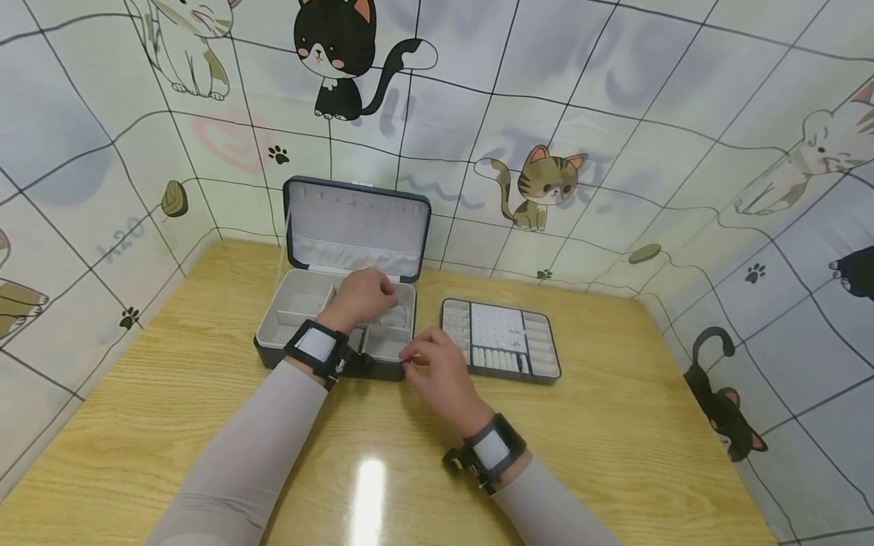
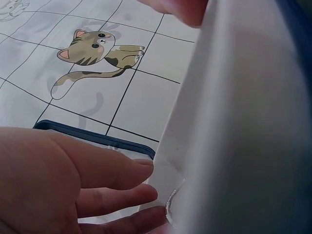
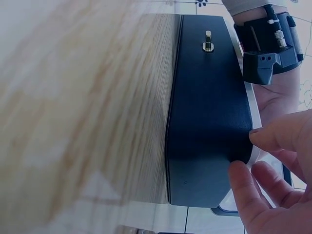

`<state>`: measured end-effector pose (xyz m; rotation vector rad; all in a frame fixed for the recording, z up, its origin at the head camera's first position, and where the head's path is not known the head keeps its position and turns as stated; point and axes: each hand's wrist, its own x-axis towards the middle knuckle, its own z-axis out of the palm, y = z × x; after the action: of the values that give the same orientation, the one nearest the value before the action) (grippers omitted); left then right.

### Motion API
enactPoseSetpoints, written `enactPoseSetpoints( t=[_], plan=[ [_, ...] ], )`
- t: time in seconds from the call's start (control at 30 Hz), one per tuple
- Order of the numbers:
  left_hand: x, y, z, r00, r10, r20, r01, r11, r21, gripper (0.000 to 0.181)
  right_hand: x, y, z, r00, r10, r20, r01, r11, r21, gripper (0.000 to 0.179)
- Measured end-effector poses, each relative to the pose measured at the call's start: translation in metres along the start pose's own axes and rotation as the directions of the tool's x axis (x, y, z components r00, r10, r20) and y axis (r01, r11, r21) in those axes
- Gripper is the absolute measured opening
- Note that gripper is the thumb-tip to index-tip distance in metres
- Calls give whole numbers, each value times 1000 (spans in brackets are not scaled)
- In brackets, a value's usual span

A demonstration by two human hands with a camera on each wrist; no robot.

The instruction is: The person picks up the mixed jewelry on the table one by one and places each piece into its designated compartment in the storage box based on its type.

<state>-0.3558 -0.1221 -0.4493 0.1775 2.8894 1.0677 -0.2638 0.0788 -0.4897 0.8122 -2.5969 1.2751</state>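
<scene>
A navy jewelry box (image 1: 271,356) with a pale divided interior stands on the table, its lid (image 1: 355,220) raised at the back. Over the back right compartment is my left hand (image 1: 362,296). Its fingers (image 2: 141,192) reach toward a thin silvery bracelet (image 2: 169,204), a tip right at the loop, with thumb and fingers apart. In the head view the bracelet (image 1: 405,311) lies along that compartment's right side. My right hand (image 1: 440,371) pinches the box's front right corner, thumb at the top edge and forefinger at the side. A gold clasp knob (image 3: 208,44) sticks out of the box's front.
To the right of the box lies a navy-edged jewelry tray (image 1: 498,326) with small compartments, ring rolls and a dotted white panel. Both stand on a wooden table (image 1: 614,432). Behind and around it hangs a sheet (image 1: 451,121) printed with cats and grid lines.
</scene>
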Motion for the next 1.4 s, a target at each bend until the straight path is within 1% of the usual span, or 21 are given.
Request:
enactPoseSetpoints(
  t=[0.07,0.2,0.27,0.37,0.47,0.6,0.73,0.83,0.97,1.03,1.13,1.23,1.3,1.4],
  plan=[
    [0,1,0,1000,-1,2,1,1000,9,19,0,0,0,1000,0,1,0,1000,2,13],
    [-1,3,0,1000,-9,11,9,1000,15,35,0,0,-1,1000,15,10,-15,1000,-5,13],
    [-2,5,0,1000,-1,15,0,1000,24,37,1,0,-2,1000,24,17,-23,1000,-1,14],
    [-3,8,1,1000,13,17,-14,999,35,37,2,2,-4,999,27,32,-28,999,30,16],
    [-5,11,1,999,27,19,-28,999,45,37,3,6,-8,997,37,60,-41,998,55,19],
    [-7,15,-2,999,45,17,-46,996,75,36,6,11,-16,993,81,87,-85,996,38,20],
    [-10,18,-8,999,47,-3,-47,991,122,35,10,14,-29,991,127,48,-128,992,22,17],
    [-13,21,-13,999,46,-16,-44,990,134,34,13,19,-41,985,172,8,-172,985,34,11],
    [-17,28,-15,996,81,-30,-77,988,138,32,15,29,-57,974,222,-50,-219,974,49,4],
    [-19,32,-14,994,104,-29,-100,986,133,31,15,36,-64,965,244,-95,-240,970,46,9],
    [-23,39,-13,990,141,-16,-138,983,120,31,16,51,-72,948,282,-149,-280,959,33,21],
    [-27,46,-10,986,168,6,-167,979,120,31,16,66,-76,933,324,-155,-323,946,28,29],
    [-29,50,-8,984,179,14,-180,976,119,31,16,75,-76,927,348,-137,-347,937,32,31],
    [-31,53,-6,981,192,18,-192,974,118,30,16,83,-77,920,378,-101,-373,926,64,32]
  ],
)
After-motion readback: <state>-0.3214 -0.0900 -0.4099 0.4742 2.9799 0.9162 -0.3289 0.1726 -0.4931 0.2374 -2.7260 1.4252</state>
